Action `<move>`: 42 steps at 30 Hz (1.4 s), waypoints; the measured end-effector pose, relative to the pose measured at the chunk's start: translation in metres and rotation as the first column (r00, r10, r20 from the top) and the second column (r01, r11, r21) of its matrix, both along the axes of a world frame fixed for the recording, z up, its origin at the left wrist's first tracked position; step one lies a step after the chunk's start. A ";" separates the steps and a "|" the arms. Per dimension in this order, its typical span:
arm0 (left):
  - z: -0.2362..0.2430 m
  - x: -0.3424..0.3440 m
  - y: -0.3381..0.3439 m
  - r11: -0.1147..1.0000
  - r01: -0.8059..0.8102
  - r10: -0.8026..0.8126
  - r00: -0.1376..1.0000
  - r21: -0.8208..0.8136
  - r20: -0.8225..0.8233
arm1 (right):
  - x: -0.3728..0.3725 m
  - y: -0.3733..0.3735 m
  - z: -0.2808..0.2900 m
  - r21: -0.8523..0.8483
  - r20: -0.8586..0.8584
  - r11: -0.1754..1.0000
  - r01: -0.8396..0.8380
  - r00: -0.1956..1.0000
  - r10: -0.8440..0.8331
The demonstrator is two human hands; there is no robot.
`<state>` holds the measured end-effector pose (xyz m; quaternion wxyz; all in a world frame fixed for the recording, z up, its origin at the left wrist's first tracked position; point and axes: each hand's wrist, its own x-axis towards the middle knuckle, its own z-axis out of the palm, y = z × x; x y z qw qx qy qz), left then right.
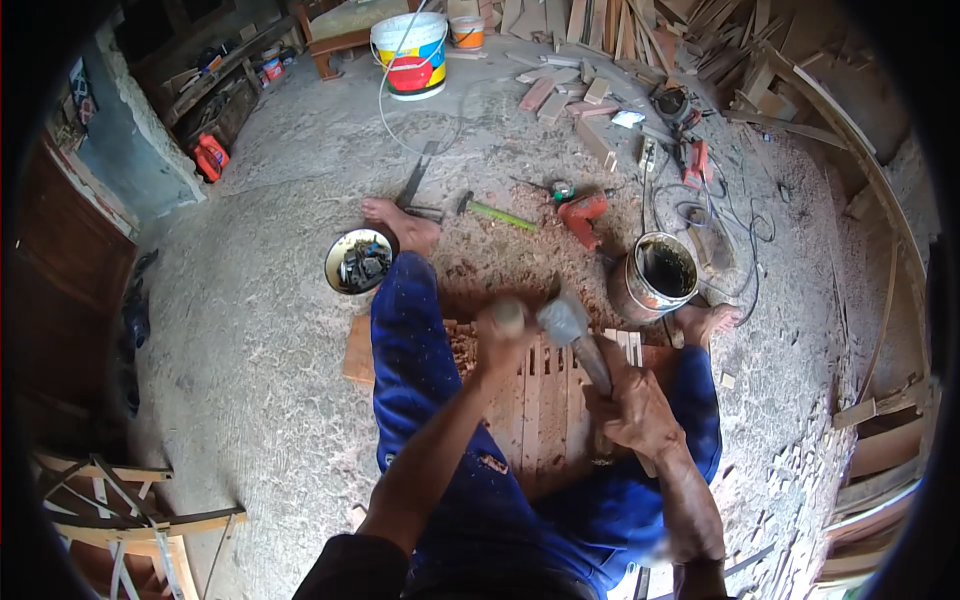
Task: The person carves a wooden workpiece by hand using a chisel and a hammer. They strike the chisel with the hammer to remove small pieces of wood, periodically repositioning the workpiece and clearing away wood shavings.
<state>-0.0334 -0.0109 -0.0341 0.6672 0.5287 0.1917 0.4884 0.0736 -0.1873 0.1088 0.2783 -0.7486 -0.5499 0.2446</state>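
My left hand (493,350), blurred, is closed around an upright chisel (509,317). Only its pale, round handle end shows; the blade is hidden below the fist. In my right hand (640,412) is a hammer, gripped by its wooden handle (593,368). The grey hammer head (563,319) is raised just right of the chisel's end, apart from it. Beneath both hands, between my legs, several wooden strips (540,410) lie side by side with dark slots cut near their far ends. Wood chips are scattered over them.
Near my left foot stand a bowl of metal parts (362,262) and a green-handled hammer (500,214). Beyond lies a red power tool (582,216). A dirty bucket (655,278) stands by my right foot, with cables (750,235) behind it. Wood offcuts (590,105) lie farther back.
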 end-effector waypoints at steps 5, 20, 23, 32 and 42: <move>0.022 0.013 0.025 0.986 -0.040 0.060 0.991 0.165 -0.123 | 0.001 -0.009 -0.007 0.111 -0.115 0.986 0.125 0.987 -0.112; -0.021 0.008 0.006 0.987 -0.089 0.104 0.989 0.130 -0.108 | -0.008 0.017 0.044 0.158 -0.023 0.987 -0.002 1.000 0.006; -0.024 0.005 0.004 0.980 -0.078 0.096 0.991 0.185 -0.089 | -0.011 0.018 0.064 0.223 0.212 0.970 -0.099 0.976 0.051; -0.005 0.008 -0.039 0.991 0.109 -0.116 0.988 0.072 0.101 | 0.006 0.012 0.025 0.022 0.210 0.978 -0.206 0.958 0.197; -0.001 0.026 -0.007 0.977 -0.069 0.091 0.991 0.202 -0.097 | 0.006 0.017 0.067 0.234 0.130 0.969 -0.075 0.991 0.045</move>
